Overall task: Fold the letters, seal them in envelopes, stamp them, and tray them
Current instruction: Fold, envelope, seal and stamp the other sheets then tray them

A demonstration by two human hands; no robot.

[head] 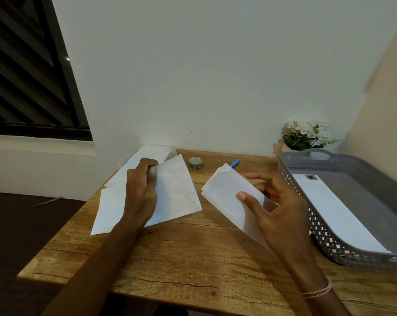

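Over the wooden counter (193, 258), the left hand (140, 192) pinches an envelope (177, 190); right hand (277, 208), fingers (244, 198) spread, holds a folded letter (224, 197) angled away-left.

A table (193, 258) stands against a wall, in a corner. At its far left lies a pile of sheets (147, 156), reaching back to the wall. In front of that pile another sheet (108, 210) rests on the table, under the left hand (141, 190), which holds a folded paper (177, 190) above it. Right of this, near the middle, the right hand (277, 206) holds an envelope (229, 197). Behind the envelope lie a tape roll (195, 163) and, to its right, a pen (235, 162). At the right edge sits a tray (325, 233) with an envelope in the tray (336, 213). A plant (307, 135) stands behind the tray, by the wall.
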